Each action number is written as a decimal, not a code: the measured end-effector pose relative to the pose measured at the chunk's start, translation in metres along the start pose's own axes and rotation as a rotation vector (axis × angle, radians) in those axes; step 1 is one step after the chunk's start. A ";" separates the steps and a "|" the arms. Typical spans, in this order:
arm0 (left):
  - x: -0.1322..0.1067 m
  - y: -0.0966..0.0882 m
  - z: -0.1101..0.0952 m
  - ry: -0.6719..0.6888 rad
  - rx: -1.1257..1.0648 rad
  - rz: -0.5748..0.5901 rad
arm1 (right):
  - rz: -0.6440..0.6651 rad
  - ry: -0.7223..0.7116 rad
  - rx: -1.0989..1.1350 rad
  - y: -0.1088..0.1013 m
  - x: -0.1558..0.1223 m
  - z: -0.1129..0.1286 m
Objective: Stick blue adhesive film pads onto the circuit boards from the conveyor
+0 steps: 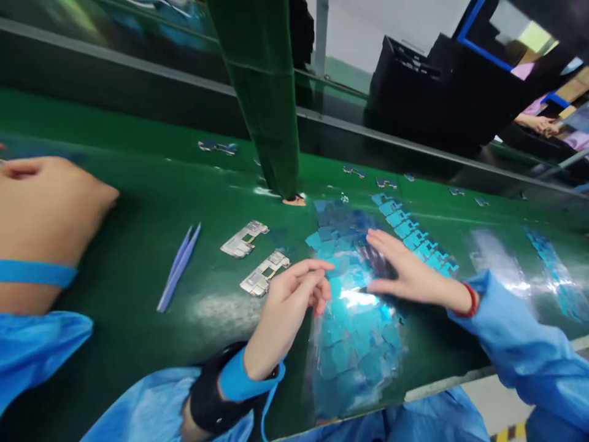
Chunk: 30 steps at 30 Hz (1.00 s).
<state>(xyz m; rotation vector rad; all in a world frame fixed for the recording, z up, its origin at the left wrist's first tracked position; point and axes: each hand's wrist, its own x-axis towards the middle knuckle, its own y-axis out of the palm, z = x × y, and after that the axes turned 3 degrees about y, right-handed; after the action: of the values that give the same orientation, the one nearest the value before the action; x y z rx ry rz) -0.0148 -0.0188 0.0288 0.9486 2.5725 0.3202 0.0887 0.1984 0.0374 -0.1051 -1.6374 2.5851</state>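
My left hand (292, 301), with a blue wrist strap, hovers at the left edge of a clear plastic sheet bearing many blue film pieces (363, 344). Its fingers are curled, thumb close to the index finger; anything between them is too small to make out. Spread over the same pieces is my right hand (405, 270), open, thumb apart from the fingers, a red band at its wrist. Left of my left hand lie two silvery circuit boards, the nearer board (255, 282) almost touching the hand and the farther board (242, 240) behind it.
Blue tweezers (179, 267) lie on the green bench at left. Another person's hand (50, 215) is at far left. A green post (262, 92) rises behind the boards. A row of blue films (414, 236) and small boards (353, 171) sit farther back.
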 end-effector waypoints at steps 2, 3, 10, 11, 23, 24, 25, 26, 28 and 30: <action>-0.003 0.001 0.000 -0.009 0.018 0.004 | 0.066 -0.024 -0.022 0.021 -0.036 0.013; -0.003 0.001 0.001 -0.021 0.032 0.007 | 0.050 -0.022 -0.020 0.029 -0.048 0.016; -0.002 0.004 0.003 -0.035 0.276 0.084 | -0.335 -0.012 0.319 0.037 -0.047 0.010; -0.002 0.005 0.003 -0.003 0.339 0.112 | -0.348 0.009 0.354 0.034 -0.046 0.012; -0.004 0.013 -0.001 -0.048 0.398 0.368 | -0.158 -0.098 0.312 0.021 -0.043 0.030; -0.005 0.012 -0.002 -0.064 0.404 0.374 | -0.211 -0.095 0.264 0.021 -0.043 0.031; -0.005 0.012 -0.003 -0.076 0.405 0.369 | -0.284 -0.100 0.194 0.022 -0.044 0.032; -0.006 0.012 -0.003 -0.082 0.391 0.351 | -0.359 -0.114 0.112 0.022 -0.045 0.034; -0.006 0.011 -0.002 -0.103 0.314 0.303 | -0.459 -0.182 -0.025 0.025 -0.047 0.039; -0.006 0.010 0.001 -0.155 0.203 0.276 | -0.463 -0.252 -0.052 0.028 -0.048 0.043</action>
<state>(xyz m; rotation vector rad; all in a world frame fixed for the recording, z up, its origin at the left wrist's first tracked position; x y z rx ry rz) -0.0039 -0.0154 0.0328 1.3506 2.3662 0.0543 0.1315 0.1430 0.0310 0.5515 -1.5688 2.2675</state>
